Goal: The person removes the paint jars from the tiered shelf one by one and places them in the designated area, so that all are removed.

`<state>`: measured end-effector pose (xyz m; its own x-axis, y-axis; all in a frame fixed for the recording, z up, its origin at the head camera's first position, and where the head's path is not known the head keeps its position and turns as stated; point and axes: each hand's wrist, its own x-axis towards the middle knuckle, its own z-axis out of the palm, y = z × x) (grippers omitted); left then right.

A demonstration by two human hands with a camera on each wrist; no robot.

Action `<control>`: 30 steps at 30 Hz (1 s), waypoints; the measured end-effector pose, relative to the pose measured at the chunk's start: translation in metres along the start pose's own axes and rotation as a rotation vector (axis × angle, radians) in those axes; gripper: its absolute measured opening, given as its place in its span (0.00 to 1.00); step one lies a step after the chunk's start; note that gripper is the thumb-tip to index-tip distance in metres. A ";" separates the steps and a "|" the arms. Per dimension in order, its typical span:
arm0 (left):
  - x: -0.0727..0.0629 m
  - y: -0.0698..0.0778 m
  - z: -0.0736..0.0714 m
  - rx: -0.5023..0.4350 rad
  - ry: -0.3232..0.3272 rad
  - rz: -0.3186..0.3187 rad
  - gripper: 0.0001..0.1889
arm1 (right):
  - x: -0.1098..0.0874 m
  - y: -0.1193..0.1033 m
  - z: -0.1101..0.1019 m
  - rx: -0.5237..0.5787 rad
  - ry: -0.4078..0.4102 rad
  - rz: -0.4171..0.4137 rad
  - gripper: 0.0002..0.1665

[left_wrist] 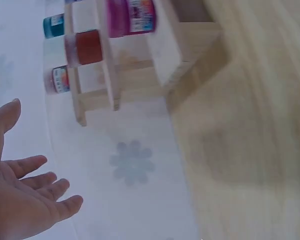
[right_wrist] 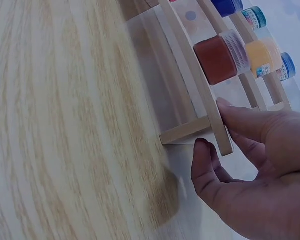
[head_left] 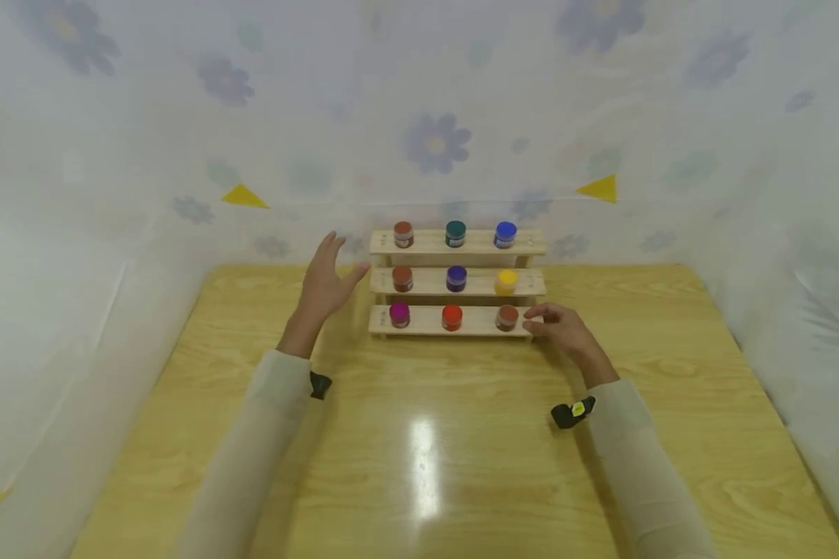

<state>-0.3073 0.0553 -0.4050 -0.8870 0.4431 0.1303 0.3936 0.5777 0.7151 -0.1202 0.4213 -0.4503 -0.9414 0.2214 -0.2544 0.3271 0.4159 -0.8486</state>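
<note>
A wooden three-tier rack [head_left: 426,325] stands at the back of the table, bearing several small paint jars. At its lower right end is my right hand [head_left: 561,330]; in the right wrist view the thumb [right_wrist: 240,117] lies over the bottom plank while curled fingers [right_wrist: 204,170] come round below it. Closest to this hand is a brown jar [right_wrist: 215,60], with a yellow jar [right_wrist: 260,57] behind. My left hand [head_left: 325,287] hovers beside the rack's left side, fingers spread and holding nothing. Near that side are a magenta jar [left_wrist: 121,17] and a reddish-brown jar [left_wrist: 87,47].
On the other spots of the rack are a red jar [head_left: 451,317], a purple jar [head_left: 456,278], a green jar [head_left: 455,234] and a blue jar [head_left: 506,234]. A flowered white sheet [head_left: 322,140] with yellow triangles rises behind the wood-grain table [head_left: 363,466].
</note>
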 end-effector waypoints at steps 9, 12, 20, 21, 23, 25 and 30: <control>0.021 0.019 0.004 -0.163 0.017 -0.066 0.40 | 0.003 0.008 0.001 0.030 0.004 0.055 0.24; 0.027 0.020 0.011 -0.192 0.053 -0.066 0.40 | 0.004 0.010 0.001 0.034 0.007 0.063 0.24; 0.042 0.024 0.029 -0.263 0.199 0.043 0.34 | 0.004 0.008 -0.005 0.051 -0.040 0.048 0.26; 0.043 0.026 0.030 -0.271 0.200 0.043 0.33 | 0.004 0.009 -0.006 0.054 -0.049 0.040 0.25; 0.047 0.028 0.033 -0.288 0.190 0.023 0.33 | 0.003 0.008 -0.007 0.049 -0.055 0.034 0.24; 0.050 0.030 0.036 -0.301 0.174 0.000 0.33 | 0.004 0.008 -0.007 0.054 -0.046 0.045 0.25; 0.056 0.032 0.046 -0.290 0.144 -0.025 0.32 | 0.009 0.011 -0.004 0.054 -0.028 0.081 0.27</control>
<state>-0.3336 0.1303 -0.4061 -0.9288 0.3175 0.1911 0.3041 0.3584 0.8826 -0.1245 0.4318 -0.4599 -0.9142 0.2276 -0.3352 0.3980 0.3492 -0.8483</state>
